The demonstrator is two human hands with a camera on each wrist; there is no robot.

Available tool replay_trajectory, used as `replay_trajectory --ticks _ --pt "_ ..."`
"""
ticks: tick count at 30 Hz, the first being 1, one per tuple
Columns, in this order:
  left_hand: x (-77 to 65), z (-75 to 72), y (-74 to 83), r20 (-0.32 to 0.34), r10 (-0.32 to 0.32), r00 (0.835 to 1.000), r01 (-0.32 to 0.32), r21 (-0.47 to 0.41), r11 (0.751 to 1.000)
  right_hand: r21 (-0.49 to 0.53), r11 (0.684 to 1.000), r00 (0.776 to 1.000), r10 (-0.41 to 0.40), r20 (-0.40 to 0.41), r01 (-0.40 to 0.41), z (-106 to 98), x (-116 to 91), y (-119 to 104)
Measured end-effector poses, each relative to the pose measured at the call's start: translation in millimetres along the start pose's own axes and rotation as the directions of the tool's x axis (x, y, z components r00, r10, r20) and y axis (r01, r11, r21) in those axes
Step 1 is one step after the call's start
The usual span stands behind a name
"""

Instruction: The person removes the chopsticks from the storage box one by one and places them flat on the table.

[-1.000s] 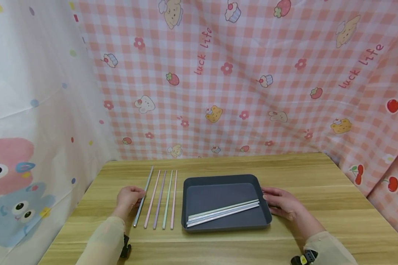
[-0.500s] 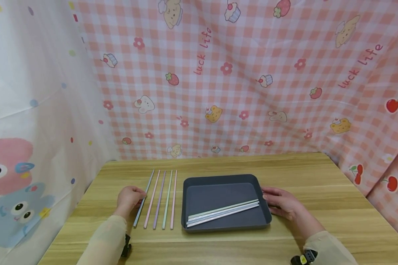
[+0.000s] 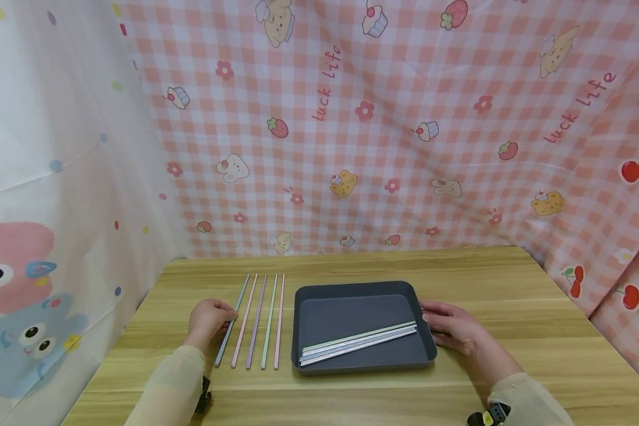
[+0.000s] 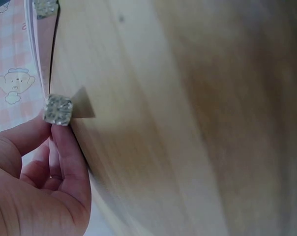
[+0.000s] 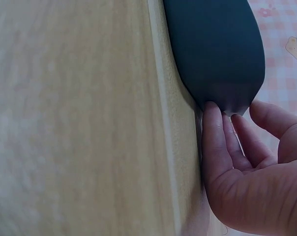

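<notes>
Pinching blue stick (image 3: 241, 294) around mid-length with left hand (image 3: 207, 320), nearer of two. Lying left of tray (image 3: 341, 319), just beside pink stick (image 3: 244, 320); pointing away from body, slanting rightward, closest to pink stick at far end. Touching tray's right wall with right hand (image 3: 454, 329), fingers apart.

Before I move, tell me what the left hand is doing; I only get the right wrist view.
Observer: The left hand pinches the blue stick between thumb and finger.
Operator: Give me what lies next to that stick.
Observer: Four other sticks lie side by side to its right.
Operator: Now report what's in the tray.
Observer: A bundle of sticks lies there at a slant, near the side closest to the person.
</notes>
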State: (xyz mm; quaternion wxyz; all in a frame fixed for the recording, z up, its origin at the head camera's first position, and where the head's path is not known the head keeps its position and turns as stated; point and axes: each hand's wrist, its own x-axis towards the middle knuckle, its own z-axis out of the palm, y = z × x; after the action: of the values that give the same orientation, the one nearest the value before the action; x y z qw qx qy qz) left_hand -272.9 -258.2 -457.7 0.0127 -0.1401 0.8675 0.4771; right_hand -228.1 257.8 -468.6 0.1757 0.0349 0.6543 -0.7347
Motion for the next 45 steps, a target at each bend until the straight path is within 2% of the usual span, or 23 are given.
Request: replay_trajectory --ticks 12,19,25,29,39,45 --pt "0.0 -0.3 -1.6 -0.008 -0.015 1.0 0.015 -0.018 1.0 -0.015 1.0 1.0 0.002 -0.01 -0.002 0 0 0" --pt "-1.4 -4.0 -2.5 0.016 -0.032 0.999 0.034 -0.149 0.988 -0.044 0.999 0.999 0.013 -0.033 -0.014 0 0 1" --pt "-2.2 -10.4 -2.8 0.037 -0.018 0.999 0.025 -0.207 0.978 -0.045 0.999 0.999 0.014 -0.037 -0.016 0 0 3" --pt "-0.5 -13.4 -2.8 0.052 -0.028 0.998 0.041 -0.278 0.96 -0.052 0.999 0.999 0.011 -0.034 -0.013 -1 0 3" --pt "-5.5 -18.1 9.4 0.097 -0.028 0.995 0.061 -0.357 0.932 -0.044 0.999 1.0 0.009 -0.024 -0.01 0 1 1" --pt "-9.3 -17.9 19.1 0.137 -0.045 0.99 0.091 -0.35 0.932 -0.045 0.999 1.0 0.015 -0.025 -0.016 0 1 0"
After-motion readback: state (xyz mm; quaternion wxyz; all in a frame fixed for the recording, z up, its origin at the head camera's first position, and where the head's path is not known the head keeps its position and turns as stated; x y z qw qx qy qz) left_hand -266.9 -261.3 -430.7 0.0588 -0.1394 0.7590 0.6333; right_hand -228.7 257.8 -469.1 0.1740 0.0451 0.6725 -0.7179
